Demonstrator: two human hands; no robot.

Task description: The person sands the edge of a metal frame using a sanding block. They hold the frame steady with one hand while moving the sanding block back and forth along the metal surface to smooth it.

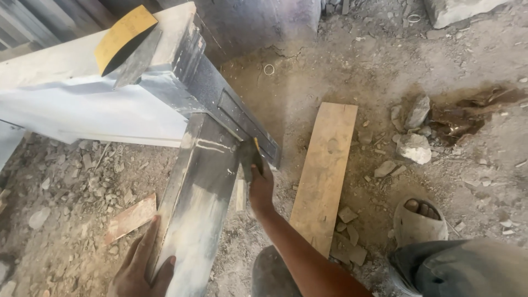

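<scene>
A grey-coated wooden frame stands on the dirt floor, with a wide top rail (82, 104) and a post (201, 198) running down toward me. My left hand (142, 267) grips the lower left edge of the post. My right hand (260, 187) presses a small folded piece of sandpaper (250, 157) against the post's right side, just under the dark moulded ledge (236, 113). A second, curled sheet of yellow-backed sandpaper (124, 36) lies on top of the rail.
A bare wooden plank (324, 170) lies on the ground right of the post. Stones (413, 147) and rubble are scattered around. My sandalled foot (419, 220) and knee (467, 269) are at lower right. A small wood offcut (131, 217) lies at left.
</scene>
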